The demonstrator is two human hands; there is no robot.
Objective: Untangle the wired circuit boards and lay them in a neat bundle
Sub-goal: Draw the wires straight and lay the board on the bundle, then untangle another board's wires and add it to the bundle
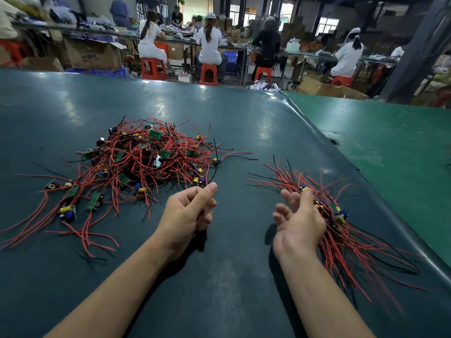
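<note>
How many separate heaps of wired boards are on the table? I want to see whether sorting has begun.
2. A big tangled pile lies ahead of the left hand; a smaller combed bundle lies beside the right hand. More may sit outside the view.

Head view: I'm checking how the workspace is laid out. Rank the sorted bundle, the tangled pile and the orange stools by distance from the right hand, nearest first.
1. Sorted bundle: against the right hand, on its right side.
2. Tangled pile: across the table, to the left beyond the left hand.
3. Orange stools: far off on the floor past the table's far edge.
</note>
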